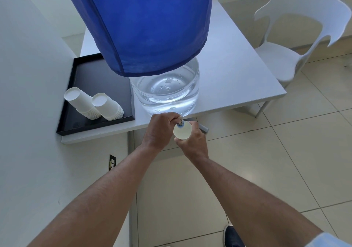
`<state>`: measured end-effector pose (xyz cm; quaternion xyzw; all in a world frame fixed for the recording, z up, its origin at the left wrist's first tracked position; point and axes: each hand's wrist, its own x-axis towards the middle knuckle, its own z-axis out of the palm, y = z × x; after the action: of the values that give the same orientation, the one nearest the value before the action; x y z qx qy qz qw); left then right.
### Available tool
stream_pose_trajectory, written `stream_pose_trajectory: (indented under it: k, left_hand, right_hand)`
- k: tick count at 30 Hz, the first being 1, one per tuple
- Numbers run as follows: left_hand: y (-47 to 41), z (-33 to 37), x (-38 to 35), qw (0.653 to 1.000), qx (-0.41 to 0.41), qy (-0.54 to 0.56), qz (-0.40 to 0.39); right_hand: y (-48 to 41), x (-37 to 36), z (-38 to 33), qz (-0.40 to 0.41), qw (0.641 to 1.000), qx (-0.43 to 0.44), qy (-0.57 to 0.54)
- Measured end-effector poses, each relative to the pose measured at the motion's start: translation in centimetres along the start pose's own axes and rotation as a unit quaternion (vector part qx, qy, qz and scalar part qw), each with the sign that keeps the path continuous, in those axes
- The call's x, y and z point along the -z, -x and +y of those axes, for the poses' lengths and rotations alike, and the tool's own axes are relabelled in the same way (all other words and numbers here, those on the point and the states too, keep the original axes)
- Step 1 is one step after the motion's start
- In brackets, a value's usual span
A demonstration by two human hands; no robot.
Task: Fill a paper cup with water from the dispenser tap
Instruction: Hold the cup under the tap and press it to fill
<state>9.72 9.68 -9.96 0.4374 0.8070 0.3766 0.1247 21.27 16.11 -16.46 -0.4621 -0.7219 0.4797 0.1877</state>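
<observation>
A clear water jug (pixel 165 92) under a blue cloth cover (pixel 141 24) stands near the front edge of a white table (pixel 238 86). Its small tap (pixel 179 123) with a blue ring juts out over the table edge. My left hand (pixel 160 128) is closed around the tap's handle. My right hand (pixel 194 142) grips a white paper cup (pixel 182 131) from the side and holds it upright directly under the tap. I cannot tell whether water is flowing.
A black tray (pixel 106 81) on the table's left holds two stacks of upturned paper cups (pixel 93 104). A wall lies at the left, with a socket (pixel 112 162) low down. A white plastic chair (pixel 297 43) stands at the right on the tiled floor. My shoe (pixel 233 236) shows below.
</observation>
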Motion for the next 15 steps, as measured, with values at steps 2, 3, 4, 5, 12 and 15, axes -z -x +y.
stream_pose_trajectory:
  k: [2,3,4,5,12,15]
  left_hand:
    - [0.01,0.02,0.01,1.0,-0.001,-0.002,0.003]
    - [0.03,0.01,0.03,1.0,-0.001,-0.003,0.003]
    - [0.05,0.01,0.04,1.0,-0.001,-0.003,0.004]
    - [0.06,-0.01,0.04,1.0,-0.002,-0.004,0.004]
    - [0.1,0.1,0.01,1.0,-0.01,-0.01,0.008]
    - [0.13,0.12,0.07,1.0,-0.011,-0.01,0.005]
  right_hand:
    - [0.01,0.03,-0.07,0.002,1.0,0.0,-0.001]
    - [0.02,0.03,-0.1,0.003,1.0,0.001,-0.001]
    - [0.04,0.03,-0.13,0.004,1.0,0.0,-0.002]
    - [0.06,0.02,-0.13,0.004,1.0,0.001,-0.001]
    - [0.09,0.08,-0.05,0.003,1.0,0.006,0.008]
    - [0.11,0.15,-0.08,0.004,1.0,0.006,0.008]
